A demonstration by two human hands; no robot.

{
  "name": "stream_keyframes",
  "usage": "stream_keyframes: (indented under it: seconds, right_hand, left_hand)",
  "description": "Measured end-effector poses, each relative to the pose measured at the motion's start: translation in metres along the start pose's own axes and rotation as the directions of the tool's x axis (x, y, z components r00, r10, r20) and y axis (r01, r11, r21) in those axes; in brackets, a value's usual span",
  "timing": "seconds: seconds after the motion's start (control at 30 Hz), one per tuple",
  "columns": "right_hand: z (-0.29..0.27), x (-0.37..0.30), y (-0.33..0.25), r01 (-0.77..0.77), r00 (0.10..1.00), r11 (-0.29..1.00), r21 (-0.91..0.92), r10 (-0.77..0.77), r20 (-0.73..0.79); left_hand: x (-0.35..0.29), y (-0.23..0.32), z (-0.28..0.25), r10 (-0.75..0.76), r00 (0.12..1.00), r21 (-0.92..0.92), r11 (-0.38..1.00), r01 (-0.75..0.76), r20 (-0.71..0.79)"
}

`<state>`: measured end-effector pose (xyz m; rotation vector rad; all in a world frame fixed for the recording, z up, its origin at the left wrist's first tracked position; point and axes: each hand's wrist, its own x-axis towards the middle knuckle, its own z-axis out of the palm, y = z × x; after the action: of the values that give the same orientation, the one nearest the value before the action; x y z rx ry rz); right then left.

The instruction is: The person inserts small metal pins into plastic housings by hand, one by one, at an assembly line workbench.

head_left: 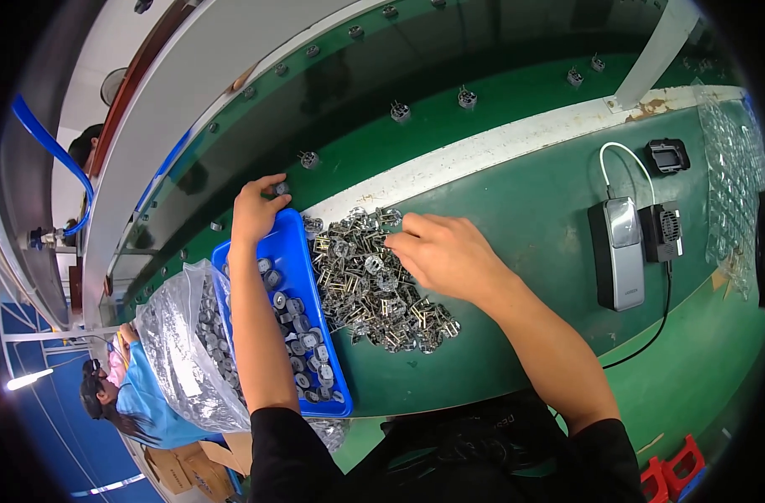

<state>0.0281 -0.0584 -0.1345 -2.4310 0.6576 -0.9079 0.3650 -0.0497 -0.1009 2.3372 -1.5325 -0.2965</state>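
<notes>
My left hand [256, 211] reaches past the far end of a blue plastic bin [336, 369]. Its thumb and forefinger close around a small round grey part [281, 189] at the green conveyor belt [357, 159]. Grey round plastic parts [300, 324] lie in the bin beneath my left forearm. Over the right edge of a heap of small metal-pronged parts [370, 285], my right hand [443, 251] has its fingers pinched together. Whatever is between those fingertips is hidden.
Several pronged parts [400, 111] stand spaced along the belt, behind a white rail [483, 155]. A clear plastic bag [177, 344] of grey parts lies left of the bin. On the right are a grey-black power bank [621, 256], cables and bubble wrap [728, 184]. Another person [152, 398] sits far left.
</notes>
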Motion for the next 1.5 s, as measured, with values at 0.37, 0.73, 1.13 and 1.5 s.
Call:
stream_keyframes:
  seconds: [0.37,0.73,1.13,1.5]
  right_hand:
    - [-0.010,0.007,-0.012,-0.100,0.977,0.935,0.341,0.157,-0.143]
    - [-0.009,0.012,-0.023,0.003,0.960,0.893,0.449,0.122,-0.250]
    - [-0.002,0.008,-0.029,-0.028,0.964,0.925,0.378,0.125,-0.234]
    - [-0.001,0.013,0.002,-0.104,0.961,0.899,0.425,0.201,-0.190]
  left_hand:
    - [-0.116,0.100,-0.004,0.061,0.997,-0.824,0.561,-0.081,-0.057]
    - [-0.147,0.125,0.027,0.162,0.978,-0.852,0.522,0.031,0.135]
    - [-0.152,0.125,0.032,0.112,0.981,-0.898,0.430,0.095,0.157]
    - [-0.112,0.105,0.007,-0.001,0.999,-0.903,0.427,0.050,0.054]
